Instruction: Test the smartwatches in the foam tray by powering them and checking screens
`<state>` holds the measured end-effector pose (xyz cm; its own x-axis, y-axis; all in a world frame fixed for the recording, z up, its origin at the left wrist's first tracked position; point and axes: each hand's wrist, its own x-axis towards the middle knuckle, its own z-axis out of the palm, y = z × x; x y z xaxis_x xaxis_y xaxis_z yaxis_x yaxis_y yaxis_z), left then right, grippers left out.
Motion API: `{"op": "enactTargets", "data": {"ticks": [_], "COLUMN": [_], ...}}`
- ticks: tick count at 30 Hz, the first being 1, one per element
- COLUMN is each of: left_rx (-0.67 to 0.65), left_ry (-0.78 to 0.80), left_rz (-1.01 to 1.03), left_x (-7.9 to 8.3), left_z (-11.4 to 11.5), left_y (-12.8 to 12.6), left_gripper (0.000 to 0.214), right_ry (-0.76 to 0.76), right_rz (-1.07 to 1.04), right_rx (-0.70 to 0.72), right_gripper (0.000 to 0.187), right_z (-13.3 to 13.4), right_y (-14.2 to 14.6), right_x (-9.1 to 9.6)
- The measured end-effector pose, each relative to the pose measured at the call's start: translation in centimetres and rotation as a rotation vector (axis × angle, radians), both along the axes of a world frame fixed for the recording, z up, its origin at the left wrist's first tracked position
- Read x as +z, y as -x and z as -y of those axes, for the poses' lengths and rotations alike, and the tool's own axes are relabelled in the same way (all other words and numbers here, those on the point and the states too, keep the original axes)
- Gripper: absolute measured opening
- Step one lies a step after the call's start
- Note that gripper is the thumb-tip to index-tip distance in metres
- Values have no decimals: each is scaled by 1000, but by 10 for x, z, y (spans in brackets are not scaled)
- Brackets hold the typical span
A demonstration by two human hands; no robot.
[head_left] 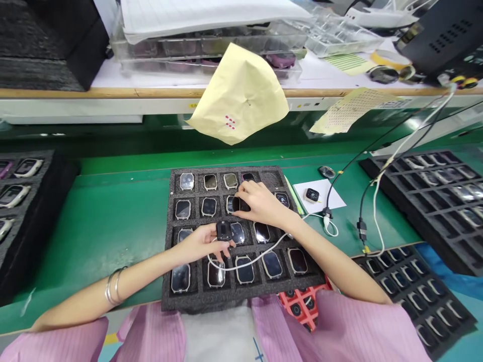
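Note:
A black foam tray with several smartwatch bodies in its pockets lies in front of me on the green bench. My left hand is closed on a small black charger puck with a white cable trailing across the tray. My right hand pinches a dark watch body over the tray's second row, fingers curled round it.
More foam trays of watches sit at the left, right and lower right. A red tray pokes out by my lap. A single watch rests on white paper. Yellow paper hangs from the shelf; cables run right.

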<state>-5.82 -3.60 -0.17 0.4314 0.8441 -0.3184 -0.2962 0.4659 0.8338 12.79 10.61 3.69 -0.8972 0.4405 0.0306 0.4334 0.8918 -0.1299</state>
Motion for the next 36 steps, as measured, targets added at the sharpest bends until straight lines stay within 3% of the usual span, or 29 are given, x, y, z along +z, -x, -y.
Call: {"op": "enactTargets", "data": {"ticks": [6, 11, 15, 19, 30, 36], "left_rx": [10, 13, 61, 106, 87, 69], "left_ry": [90, 64, 33, 37, 12, 8], "left_rz": [59, 105, 47, -5, -57, -96], "left_x": [2, -1, -2, 2, 5, 10], "left_z": [-3, -4, -2, 0, 5, 3], "left_y": [3, 4, 1, -4, -1, -1], "left_gripper": [39, 41, 36, 36, 38, 37], "right_ry": [5, 205, 135, 90, 296, 369], "right_rz": [-85, -300, -249, -165, -477, -527], "right_rx": [-26, 45, 144, 169, 159, 138], "right_gripper": [34, 34, 29, 28, 43, 42], "right_z": [2, 37, 59, 61, 65, 66], "right_y": [3, -3, 7, 14, 3, 4], "right_x": [3, 12, 12, 11, -20, -23]}}
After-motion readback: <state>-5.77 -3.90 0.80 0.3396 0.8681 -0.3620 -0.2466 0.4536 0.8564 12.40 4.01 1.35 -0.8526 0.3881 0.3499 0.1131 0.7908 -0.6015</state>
